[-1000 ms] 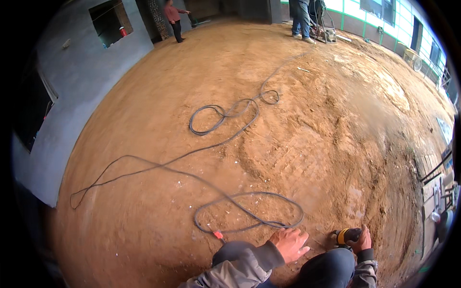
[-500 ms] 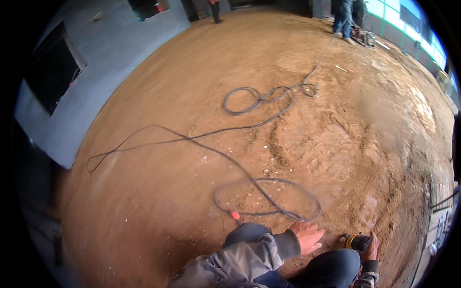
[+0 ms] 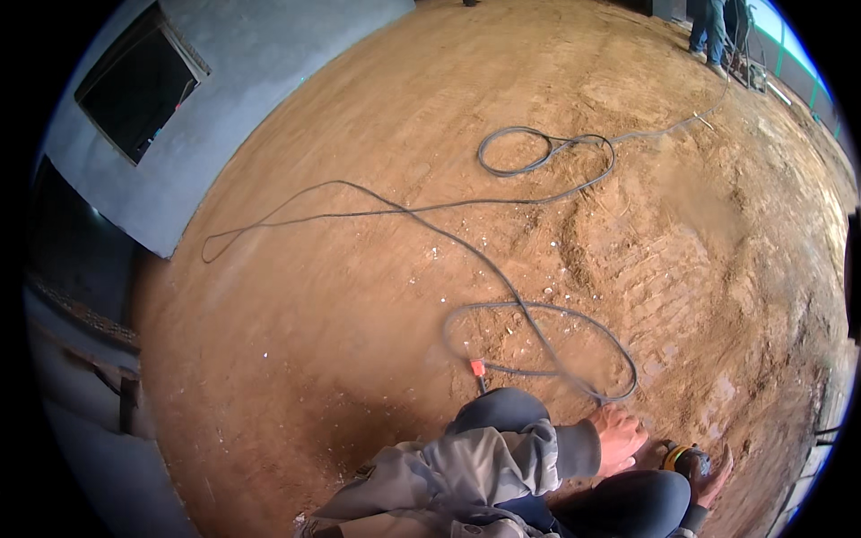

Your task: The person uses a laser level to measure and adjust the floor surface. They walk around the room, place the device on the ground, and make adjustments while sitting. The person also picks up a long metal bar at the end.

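Low at the right, my right hand [image 3: 714, 487] is against a short, rounded black-and-yellow tool [image 3: 683, 458] beside my right knee. One finger stands up away from the tool; the others seem to curl round it, partly hidden. I cannot make out its exact kind. My left hand [image 3: 617, 438] is just left of the tool, its fingers bent and close together. What they hold, if anything, is hidden. Right behind that hand runs a dark cable [image 3: 502, 273], looped over the ground. An orange-red connector [image 3: 477, 367] lies near my left knee.
Sandy brown ground [image 3: 341, 296] spreads all around, with ruts and small white bits at the right. A grey wall [image 3: 242, 72] with a dark window opening [image 3: 139, 85] stands at the far left. At the far right a person [image 3: 708, 31] stands near some equipment [image 3: 756, 76].
The view has shifted, so the scene sits further right and the far wall shows less. My left fingers, spread before, are drawn together. A finger of my right hand has lifted off the tool.
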### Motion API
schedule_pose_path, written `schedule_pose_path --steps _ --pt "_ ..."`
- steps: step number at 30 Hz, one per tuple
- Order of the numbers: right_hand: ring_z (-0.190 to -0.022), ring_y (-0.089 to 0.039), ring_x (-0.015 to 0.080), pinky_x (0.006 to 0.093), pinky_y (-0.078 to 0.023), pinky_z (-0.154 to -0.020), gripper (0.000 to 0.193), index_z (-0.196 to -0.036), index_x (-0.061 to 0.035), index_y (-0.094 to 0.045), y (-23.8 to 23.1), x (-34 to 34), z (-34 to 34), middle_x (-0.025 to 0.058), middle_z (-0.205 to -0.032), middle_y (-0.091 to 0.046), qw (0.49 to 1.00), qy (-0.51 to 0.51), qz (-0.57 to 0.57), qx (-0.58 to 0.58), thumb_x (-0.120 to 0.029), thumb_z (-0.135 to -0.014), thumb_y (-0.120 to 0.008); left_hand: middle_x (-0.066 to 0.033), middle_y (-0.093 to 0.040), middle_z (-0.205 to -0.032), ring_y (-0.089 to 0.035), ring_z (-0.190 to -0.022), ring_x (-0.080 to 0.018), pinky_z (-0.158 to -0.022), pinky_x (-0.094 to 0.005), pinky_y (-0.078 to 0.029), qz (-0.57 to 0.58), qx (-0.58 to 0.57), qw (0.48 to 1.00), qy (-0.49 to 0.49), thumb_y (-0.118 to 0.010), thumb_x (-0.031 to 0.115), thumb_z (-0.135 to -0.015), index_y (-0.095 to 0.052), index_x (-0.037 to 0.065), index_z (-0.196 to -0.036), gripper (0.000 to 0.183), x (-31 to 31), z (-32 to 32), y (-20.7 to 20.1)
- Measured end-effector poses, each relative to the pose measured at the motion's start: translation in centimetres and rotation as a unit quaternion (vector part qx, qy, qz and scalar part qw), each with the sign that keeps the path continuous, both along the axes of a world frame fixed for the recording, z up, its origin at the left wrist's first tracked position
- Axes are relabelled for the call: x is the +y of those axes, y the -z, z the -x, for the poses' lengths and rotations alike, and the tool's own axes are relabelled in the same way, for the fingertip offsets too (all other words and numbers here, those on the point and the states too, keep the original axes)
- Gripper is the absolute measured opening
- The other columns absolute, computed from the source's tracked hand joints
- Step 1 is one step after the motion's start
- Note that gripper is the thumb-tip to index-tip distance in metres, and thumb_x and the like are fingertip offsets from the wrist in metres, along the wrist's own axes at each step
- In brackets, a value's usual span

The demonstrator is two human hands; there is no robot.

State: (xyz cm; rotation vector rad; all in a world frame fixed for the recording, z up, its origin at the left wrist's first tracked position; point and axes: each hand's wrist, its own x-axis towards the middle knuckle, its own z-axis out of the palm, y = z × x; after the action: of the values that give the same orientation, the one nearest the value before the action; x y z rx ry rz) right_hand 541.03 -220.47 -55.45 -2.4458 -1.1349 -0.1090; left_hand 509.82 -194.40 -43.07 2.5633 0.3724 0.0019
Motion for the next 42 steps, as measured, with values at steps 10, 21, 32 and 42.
schedule_pose_path --steps 10,21,32,42 --pt "-0.128 -0.051 0.0399 0.0469 -0.041 -0.109 0.066 -0.141 -0.0010 -0.047 3.3 -3.0 0.7 0.0218 -0.138 -0.054 0.999 0.033 -0.039 0.014 -0.021 -0.086 -0.075 -0.0094 -0.057 -0.090 -0.058 -0.091 -0.0256 -0.083 -0.0418 -0.041 -0.026 -0.113 0.993 0.012 -0.068 0.037 -0.085 -0.061 0.008 -0.100 0.034 -1.7 2.7 -1.8" --pt "-0.111 -0.063 0.0321 0.0406 -0.051 -0.096 0.055 -0.128 -0.0018 -0.060 -2.1 0.8 7.6 0.0176 -0.120 -0.065 0.992 0.076 -0.096 -0.038 -0.017 -0.080 -0.083 -0.0135 -0.066 -0.100 -0.065 -0.087 -0.0310 -0.075 -0.0403 -0.050 0.477 -0.276 0.809 0.206 -0.074 0.029 -0.089 -0.066 0.002 -0.096 0.030 0.4 2.8 -8.7" --pt "-0.115 -0.060 0.0344 0.0420 -0.046 -0.101 0.047 -0.121 -0.0014 -0.060 -2.6 0.7 6.3 0.0170 -0.118 -0.063 0.990 0.120 -0.075 -0.010 -0.018 -0.081 -0.079 -0.0222 -0.067 -0.108 -0.067 -0.090 -0.0349 -0.076 -0.0412 -0.053 0.576 -0.258 0.719 0.292 -0.068 0.060 -0.087 -0.069 -0.005 -0.103 0.067 1.1 1.0 -8.0" --pt "-0.116 -0.057 0.0350 0.0429 -0.046 -0.101 0.052 -0.120 -0.0017 -0.061 -1.9 -0.7 4.9 0.0168 -0.118 -0.062 0.990 0.142 -0.010 0.009 -0.023 -0.077 -0.082 -0.0214 -0.069 -0.105 -0.069 -0.090 -0.0336 -0.074 -0.0391 -0.053 0.565 -0.226 0.730 0.313 -0.075 0.055 -0.083 -0.069 -0.003 -0.104 0.062 1.3 0.1 -7.7"
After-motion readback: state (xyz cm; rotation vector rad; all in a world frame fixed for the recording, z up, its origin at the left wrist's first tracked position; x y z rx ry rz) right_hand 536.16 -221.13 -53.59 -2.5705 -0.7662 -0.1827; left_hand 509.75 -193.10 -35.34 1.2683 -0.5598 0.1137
